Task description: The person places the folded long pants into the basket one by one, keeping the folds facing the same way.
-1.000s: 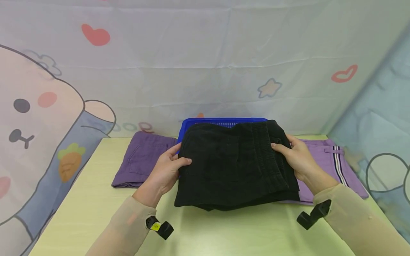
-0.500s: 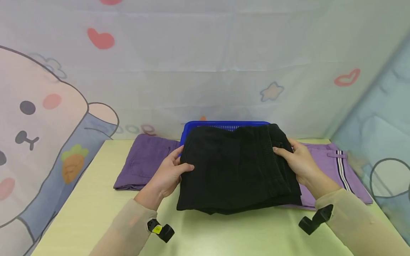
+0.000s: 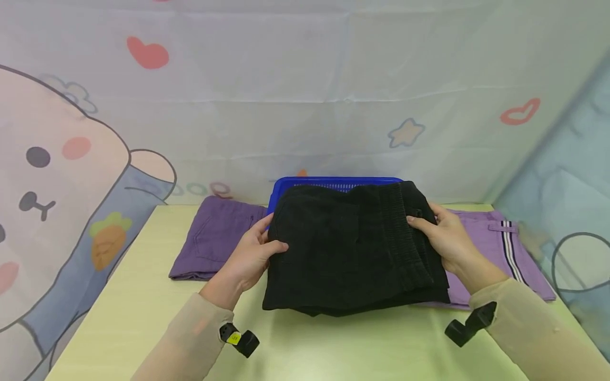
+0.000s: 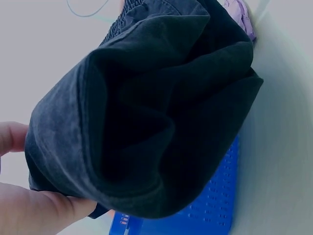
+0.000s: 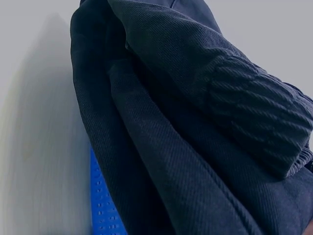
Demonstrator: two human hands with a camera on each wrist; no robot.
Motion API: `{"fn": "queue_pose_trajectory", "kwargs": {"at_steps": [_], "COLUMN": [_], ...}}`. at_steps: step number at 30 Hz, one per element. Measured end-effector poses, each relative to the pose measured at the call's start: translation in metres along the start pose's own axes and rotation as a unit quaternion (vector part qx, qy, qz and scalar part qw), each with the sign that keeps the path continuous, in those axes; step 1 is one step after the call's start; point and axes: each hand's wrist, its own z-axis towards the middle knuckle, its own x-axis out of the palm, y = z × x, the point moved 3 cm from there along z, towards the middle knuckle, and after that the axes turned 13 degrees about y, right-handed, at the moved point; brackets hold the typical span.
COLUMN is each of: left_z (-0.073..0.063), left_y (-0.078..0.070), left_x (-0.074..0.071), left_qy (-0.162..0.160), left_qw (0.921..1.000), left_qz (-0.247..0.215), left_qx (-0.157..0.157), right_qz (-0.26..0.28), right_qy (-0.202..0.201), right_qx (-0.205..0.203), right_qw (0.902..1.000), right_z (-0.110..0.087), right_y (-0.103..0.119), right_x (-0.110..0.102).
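A folded pair of black pants [image 3: 333,248] is held up between both hands in the head view, its ribbed elastic waistband [image 3: 397,238] toward the right. My left hand [image 3: 250,256] grips the left end, thumb on the front and fingers behind. On the other end, my right hand [image 3: 445,238] pinches the fabric beside the waistband, its thumb in front. The left wrist view looks into the folded layers of the black pants [image 4: 142,112], with the left thumb [image 4: 63,205] at the lower edge. Stacked folds and the ribbed waistband [image 5: 259,107] fill the right wrist view.
Behind the pants stands a blue perforated plastic basket [image 3: 281,185], mostly covered by them in the head view. Folded dark purple pants [image 3: 212,238] lie on the pale table [image 3: 138,296] at left. Lilac pants [image 3: 481,241] with a striped side lie at right. A printed cloth [image 3: 286,79] hangs behind.
Both hands keep their hold on the black pants, which stay nearly still in front of the basket. The whole head view shifts slightly.
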Motion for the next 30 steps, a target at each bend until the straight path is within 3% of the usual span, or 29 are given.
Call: {"fn": "queue_pose_trajectory", "kwargs": {"at_steps": [30], "left_z": [0.0073], "left_y": [-0.0074], "left_x": [0.0004], "left_qy": [-0.012], "left_qw": [0.9999], "left_qz": [0.011], "left_qx": [-0.001], "right_qz": [-0.005], "right_qy": [-0.006], "right_qx": [-0.003], "right_qw": [1.0], "right_z": [0.0046], "right_y": [0.0067], "right_x": [-0.0025]}}
